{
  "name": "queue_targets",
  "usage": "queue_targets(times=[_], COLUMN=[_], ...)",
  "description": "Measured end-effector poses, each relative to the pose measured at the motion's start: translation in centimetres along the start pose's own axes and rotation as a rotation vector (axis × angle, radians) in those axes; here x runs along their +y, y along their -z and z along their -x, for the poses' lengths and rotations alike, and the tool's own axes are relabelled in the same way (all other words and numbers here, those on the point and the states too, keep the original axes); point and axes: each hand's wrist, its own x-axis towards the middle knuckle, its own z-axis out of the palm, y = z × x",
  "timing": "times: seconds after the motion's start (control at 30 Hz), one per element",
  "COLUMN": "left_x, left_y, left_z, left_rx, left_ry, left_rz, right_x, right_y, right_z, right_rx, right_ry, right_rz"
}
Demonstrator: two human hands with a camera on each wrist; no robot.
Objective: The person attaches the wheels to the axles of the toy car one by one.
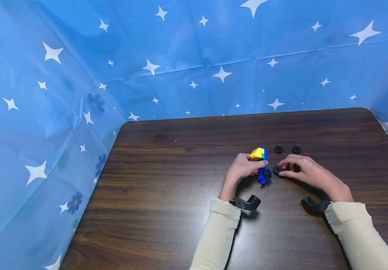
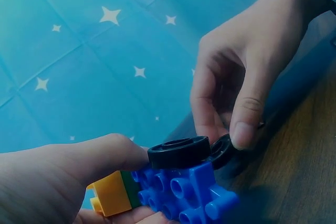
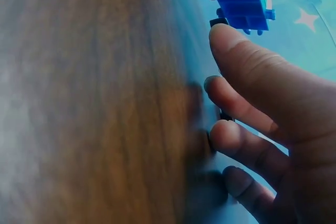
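My left hand (image 1: 241, 168) grips a small toy car of building bricks, with a blue base (image 2: 197, 190), a yellow brick (image 1: 257, 154) and a bit of green. A black wheel (image 2: 178, 153) is on the side of the blue base that faces the right hand. Thumb and fingers of my right hand (image 1: 306, 173) pinch another black wheel (image 1: 277, 170), just right of the car. In the left wrist view this wheel partly hides behind the one on the car. The right wrist view shows the blue underside (image 3: 239, 1) beyond my thumb.
Two more black wheels, a left one (image 1: 278, 149) and a right one (image 1: 296, 149), lie on the dark wooden table (image 1: 167, 180) beyond my right hand. A blue star-patterned cloth (image 1: 180, 45) hangs behind the table and along its left side.
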Motion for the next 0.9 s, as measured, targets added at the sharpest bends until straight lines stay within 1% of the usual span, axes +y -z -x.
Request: queue_targets(times=[0.17,0.27,0.47,0.73,0.9], left_x=[0.0,0.0,0.0,-0.1,-0.1], left_y=[0.0,0.1,0.3,0.1,-0.1], left_z=[0.0,0.0,0.1,0.1,0.1], left_rx=[0.004,0.003,0.003,-0.008,-0.004], left_ry=[0.002,0.002,-0.008,-0.021,-0.029], left_rz=[-0.01,-0.016,-0.02,-0.039,-0.042], right_x=[-0.1,-0.1,-0.2,-0.4,-0.6], right_y=[-0.3,-0.4,-0.9,-1.7,-1.9], right_z=[0.1,0.1,-0.2,-0.4,-0.3], right_rx=[0.041,0.064,0.145,0.273,0.318], right_ry=[-0.027,-0.03,-0.019,0.028,0.023], right_rz=[-0.013,-0.02,-0.028,-0.033,-0.049])
